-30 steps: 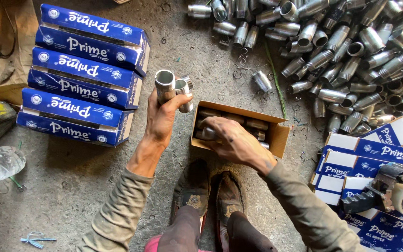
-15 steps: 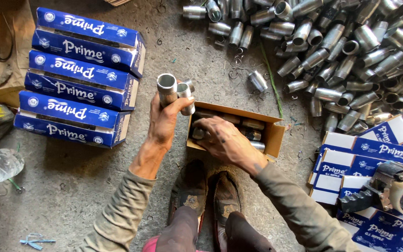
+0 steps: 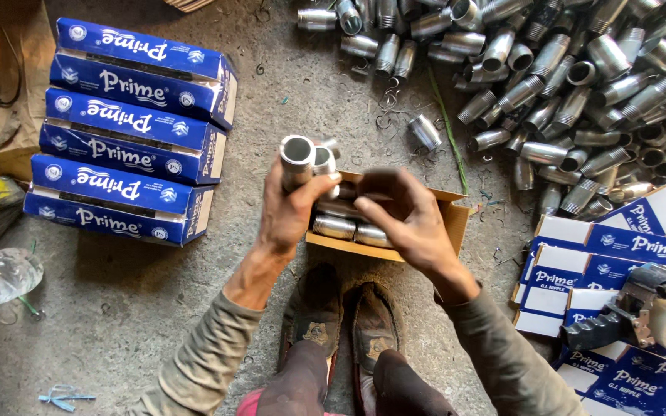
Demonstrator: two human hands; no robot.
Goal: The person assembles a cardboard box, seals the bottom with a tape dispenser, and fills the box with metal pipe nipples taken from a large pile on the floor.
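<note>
Left hand (image 3: 290, 212) fingers clamp several steel pipe nipples (image 3: 306, 158), 12 o'clock of the cardboard box (image 3: 456, 219). Right hand (image 3: 406, 219) curled over box, hold unclear. Nipples look heavy, rigid, slick; grip mid-barrel.

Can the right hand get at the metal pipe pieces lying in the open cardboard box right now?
Probably yes: the right hand hovers right over the open cardboard box, whose top is uncovered, and the pipe pieces inside lie exposed just beneath its fingers.

Head cam, looks straight down, close over floor (image 3: 194, 308).
</note>
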